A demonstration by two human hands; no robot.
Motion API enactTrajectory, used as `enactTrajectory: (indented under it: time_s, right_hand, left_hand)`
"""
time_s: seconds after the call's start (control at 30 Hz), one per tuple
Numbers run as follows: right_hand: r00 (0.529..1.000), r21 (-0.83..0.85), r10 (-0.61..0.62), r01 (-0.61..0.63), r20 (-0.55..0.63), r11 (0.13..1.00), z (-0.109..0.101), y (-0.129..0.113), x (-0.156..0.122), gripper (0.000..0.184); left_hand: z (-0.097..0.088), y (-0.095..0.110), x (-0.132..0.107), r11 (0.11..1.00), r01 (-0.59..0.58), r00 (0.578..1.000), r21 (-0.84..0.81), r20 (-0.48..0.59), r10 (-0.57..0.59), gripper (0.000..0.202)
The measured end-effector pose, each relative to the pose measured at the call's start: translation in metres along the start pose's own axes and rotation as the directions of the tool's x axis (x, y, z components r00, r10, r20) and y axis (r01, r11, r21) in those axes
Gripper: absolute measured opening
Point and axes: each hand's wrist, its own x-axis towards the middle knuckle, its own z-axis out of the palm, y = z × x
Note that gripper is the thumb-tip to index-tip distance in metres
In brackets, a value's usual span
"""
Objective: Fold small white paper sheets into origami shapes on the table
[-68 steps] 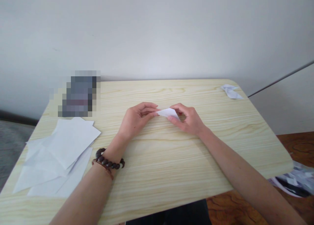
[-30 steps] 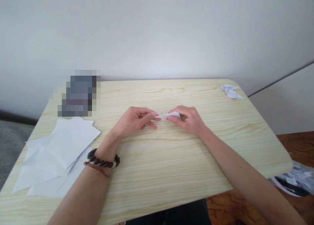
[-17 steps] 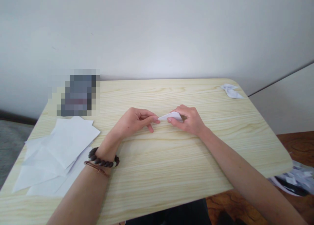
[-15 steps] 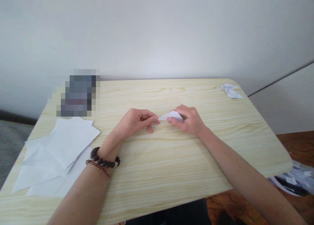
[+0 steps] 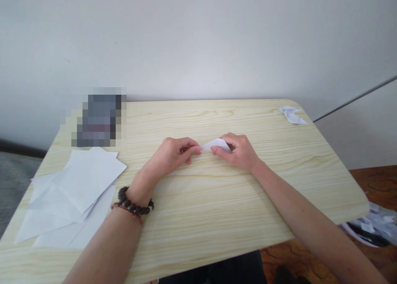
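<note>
Between my hands, over the middle of the table, is a small folded piece of white paper [image 5: 217, 144] that narrows to a point on the left. My right hand [image 5: 240, 151] grips its wide end, thumb in front and fingers behind, hiding part of it. At the narrow tip, my left hand [image 5: 176, 152] pinches the paper between thumb and forefinger. Dark beads and a brown band circle my left wrist.
Several loose white sheets [image 5: 89, 180] overlap at the table's left. Behind them lies a pixelated dark object [image 5: 99, 118]. A folded white paper piece [image 5: 292, 115] rests at the back right corner. Paper scraps [image 5: 380, 220] sit below the right edge. A wall [image 5: 198, 44] stands behind.
My left thumb and forefinger have closed further on the paper's tip, and the lower fingers have curled in. The paper has tilted slightly; my right hand has barely moved.
</note>
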Motion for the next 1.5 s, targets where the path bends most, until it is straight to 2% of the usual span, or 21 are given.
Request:
enactTrajectory:
  time_s: [0.13,0.27,0.4,0.47,0.57,0.67,0.73,0.9,1.03,1.33,1.5]
  right_hand:
    - [0.999,0.004,-0.05,0.05,0.011,0.999,0.001,-0.001,0.0,0.026]
    - [1.0,0.064,0.007,-0.009,0.022,0.998,0.002,0.001,0.0,0.022]
    - [0.999,0.123,0.052,-0.053,0.016,0.991,0.003,0.004,0.001,0.036]
    - [0.999,0.095,0.04,-0.041,0.012,0.995,0.002,0.005,0.002,0.03]
    - [0.999,0.047,0.028,-0.029,0.024,0.998,0.001,0.005,0.003,0.019]
    - [0.999,0.027,0.027,-0.028,0.038,0.999,0.0,0.004,0.003,0.017]
    - [0.999,0.037,0.029,-0.031,0.039,0.999,0.0,0.003,0.003,0.017]
    - [0.994,0.135,0.092,-0.099,0.057,0.986,-0.001,0.001,0.003,0.022]
    - [0.992,0.184,0.108,-0.118,0.061,0.976,-0.002,-0.001,0.003,0.022]
    - [0.996,0.142,0.091,-0.091,0.009,0.986,0.001,0.003,0.003,0.021]
    - [0.994,0.18,0.108,-0.11,0.021,0.977,0.0,0.002,0.003,0.021]
  left_hand:
    - [0.002,0.0,0.001,1.0,0.007,1.0,0.024,-0.017,-0.007,0.027]
    - [0.002,-0.001,0.001,0.998,0.018,0.999,0.056,-0.04,-0.016,0.026]
    - [-0.003,-0.003,0.001,0.978,0.031,0.99,0.204,-0.143,-0.001,0.026]
    - [-0.006,-0.005,0.0,0.955,0.03,0.987,0.296,-0.158,0.018,0.025]
    - [-0.009,-0.006,0.0,0.936,-0.017,0.994,0.351,-0.093,0.053,0.026]
    - [-0.01,-0.006,0.0,0.94,-0.071,0.996,0.333,-0.035,0.088,0.029]
    - [-0.009,-0.007,0.001,0.949,-0.074,0.995,0.306,-0.04,0.091,0.031]
    - [-0.008,-0.008,0.003,0.97,-0.006,0.985,0.242,-0.166,0.048,0.029]
    - [-0.007,-0.006,0.003,0.974,0.05,0.974,0.221,-0.225,0.001,0.028]
    - [-0.008,-0.008,0.002,0.979,0.016,0.988,0.201,-0.151,0.015,0.031]
    - [-0.007,-0.01,0.003,0.984,0.033,0.985,0.177,-0.17,-0.002,0.028]
